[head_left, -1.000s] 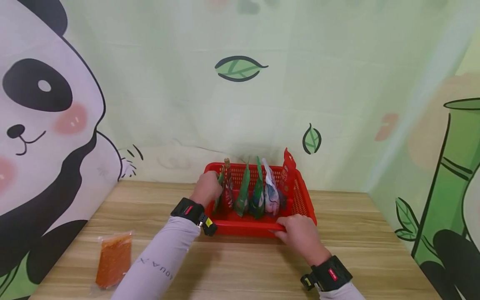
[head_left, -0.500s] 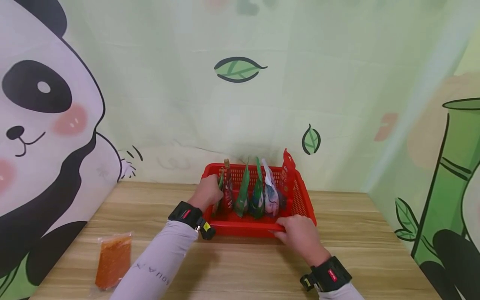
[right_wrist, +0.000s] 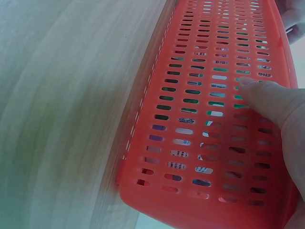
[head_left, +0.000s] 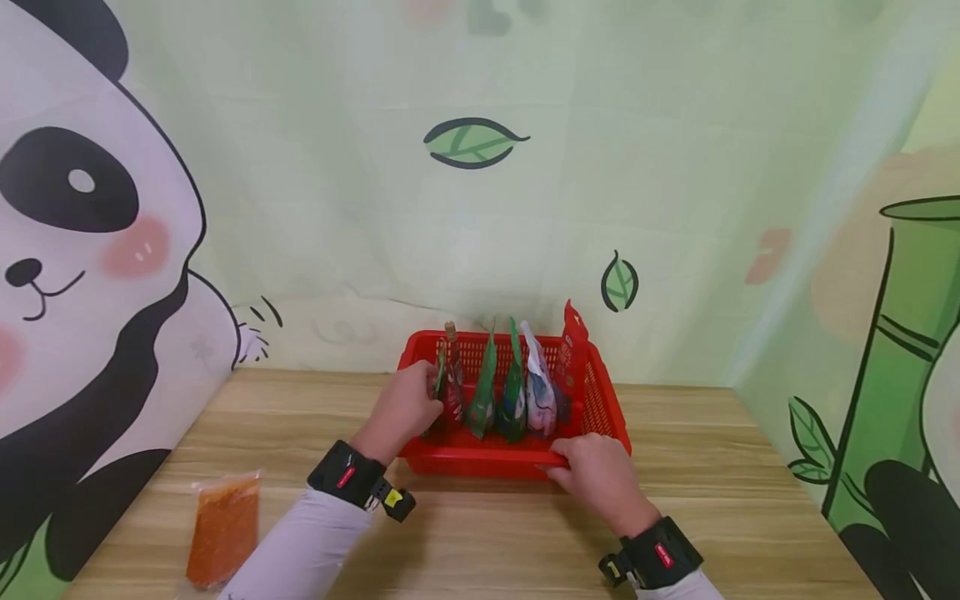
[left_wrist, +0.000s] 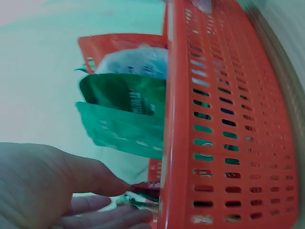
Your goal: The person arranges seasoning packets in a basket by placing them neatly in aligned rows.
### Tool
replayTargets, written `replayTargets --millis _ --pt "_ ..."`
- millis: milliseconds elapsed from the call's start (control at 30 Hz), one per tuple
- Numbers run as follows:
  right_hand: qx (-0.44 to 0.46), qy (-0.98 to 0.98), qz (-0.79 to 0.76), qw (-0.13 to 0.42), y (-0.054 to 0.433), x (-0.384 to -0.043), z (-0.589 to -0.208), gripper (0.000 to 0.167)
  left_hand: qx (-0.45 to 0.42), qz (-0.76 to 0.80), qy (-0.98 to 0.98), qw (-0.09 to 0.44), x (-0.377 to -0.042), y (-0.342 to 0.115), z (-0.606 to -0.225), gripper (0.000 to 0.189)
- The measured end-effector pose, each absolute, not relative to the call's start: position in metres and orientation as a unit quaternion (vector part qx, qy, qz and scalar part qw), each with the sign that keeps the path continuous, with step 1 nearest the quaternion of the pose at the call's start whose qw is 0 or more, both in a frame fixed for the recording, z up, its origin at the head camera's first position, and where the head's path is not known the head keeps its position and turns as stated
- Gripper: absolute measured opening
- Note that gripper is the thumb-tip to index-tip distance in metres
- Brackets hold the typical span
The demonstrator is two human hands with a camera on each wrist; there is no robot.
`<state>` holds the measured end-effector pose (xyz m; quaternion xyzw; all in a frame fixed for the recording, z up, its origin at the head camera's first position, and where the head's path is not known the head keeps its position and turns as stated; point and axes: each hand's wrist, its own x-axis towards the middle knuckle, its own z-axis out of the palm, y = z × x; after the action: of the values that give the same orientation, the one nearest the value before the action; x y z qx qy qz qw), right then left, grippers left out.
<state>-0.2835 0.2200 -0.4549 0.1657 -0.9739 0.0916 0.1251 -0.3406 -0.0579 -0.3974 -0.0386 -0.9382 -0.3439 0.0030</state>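
Note:
A red plastic basket (head_left: 480,465) holds several bags standing upright in a row. My left hand (head_left: 401,408) is at its left side, thumb and fingers spread loosely beside a thin green packet (head_left: 441,367). In the left wrist view, the thumb lies near a dark red packet edge (left_wrist: 147,185), fingers extended below; contact is hard to tell. My right hand (head_left: 600,475) grips the basket's front rim near the right corner. Its thumb (right_wrist: 262,95) presses the outer wall in the right wrist view; its other fingers are hidden inside.
Further right in the basket stand two green bags (head_left: 483,392), a white bag (head_left: 540,392) and a tall red bag (head_left: 572,358). A flat clear packet with orange contents (head_left: 223,533) lies on the wooden table (head_left: 480,542) at front left. A printed cloth backdrop (head_left: 337,208) rises behind.
My left hand has drawn back left and toward me from the basket's left end, its fingers loosening by the green packet. My right hand stays on the rim.

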Motion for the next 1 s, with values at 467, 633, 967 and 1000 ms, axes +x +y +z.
replayTargets --millis 467,633,967,1000 --pt "0.182 -0.97 0.078 0.141 0.217 -0.282 -0.453 0.018 -0.033 -0.366 -0.925 0.095 -0.278 -0.148 -0.426 0.02" --pt "0.181 -0.97 0.068 0.149 0.216 -0.283 -0.454 0.018 0.05 -0.29 -0.953 0.069 -0.255 -0.193 -0.438 0.024" --pt "0.183 -0.971 0.075 0.133 0.215 -0.283 -0.455 0.018 0.152 -0.223 -0.962 -0.038 -0.222 -0.278 -0.46 0.035" --pt "0.182 -0.971 0.075 0.133 0.215 -0.282 -0.455 0.018 0.16 -0.225 -0.96 -0.054 -0.219 -0.285 -0.463 0.037"
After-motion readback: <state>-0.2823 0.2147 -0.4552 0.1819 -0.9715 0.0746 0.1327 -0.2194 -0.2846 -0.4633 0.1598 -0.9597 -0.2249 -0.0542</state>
